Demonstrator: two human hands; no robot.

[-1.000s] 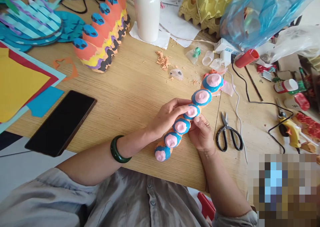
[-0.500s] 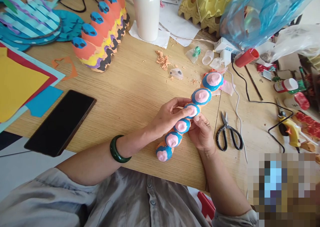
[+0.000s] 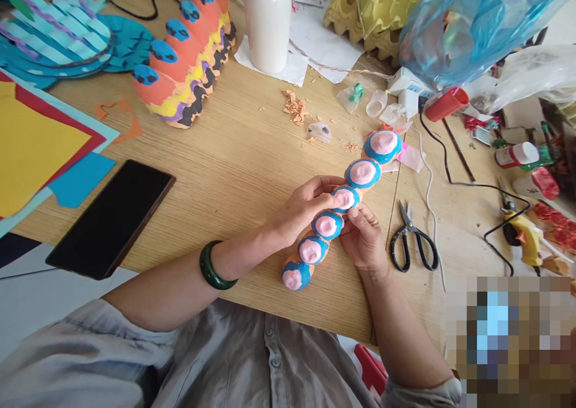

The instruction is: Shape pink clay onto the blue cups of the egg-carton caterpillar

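As both hands close on it, an egg-carton strip (image 3: 326,225) of six cups, painted orange with blue rings and pink domes, slants across the table (image 3: 252,138) right of centre, its lower end near the front edge. The left hand (image 3: 303,207), a green bangle (image 3: 216,267) on its wrist, curves over the strip, with its fingers (image 3: 321,186) reaching across to the third dome from the top. The right hand (image 3: 363,240) holds the strip from the near side, its fingertips (image 3: 353,213) pressed to the cups just below the left hand's.

Scissors (image 3: 414,246) lie just right of the right hand, and a glue gun (image 3: 522,234) sits farther along, near the right edge. A phone (image 3: 110,219) lies well left of the hands, beside stacked coloured paper (image 3: 31,150) at the left edge. Toward the back edge stand a second painted strip (image 3: 189,54) and a white flask (image 3: 269,24), with paper shavings (image 3: 294,108) between them and the hands.
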